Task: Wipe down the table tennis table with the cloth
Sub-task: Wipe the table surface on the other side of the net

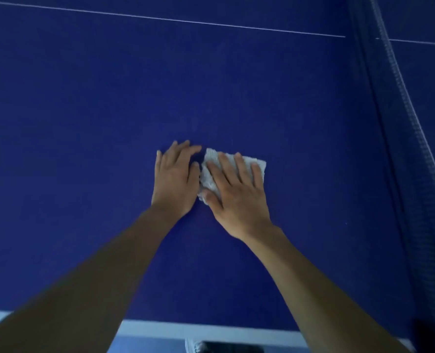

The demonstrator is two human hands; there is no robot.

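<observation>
— Head view: where's the cloth?
— I see the folded white cloth (259, 164) under my right hand (239, 197). The fingers are straight and spread, pressing it flat on the blue table tennis table (84, 123). Its edge shows just past the fingertips.
— The other hand?
— My left hand (175, 182) lies flat on bare table, fingers straight, thumb just beside the cloth. The net (402, 123) runs well right of my right fingers, and the white line (185, 21) lies far beyond both hands' fingertips.

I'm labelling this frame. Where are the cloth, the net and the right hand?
cloth (207, 180), head view, the part between thumb and forefinger.
net (394, 123), head view, the mesh below its white band.
right hand (236, 200), head view, the back of the hand.
</observation>
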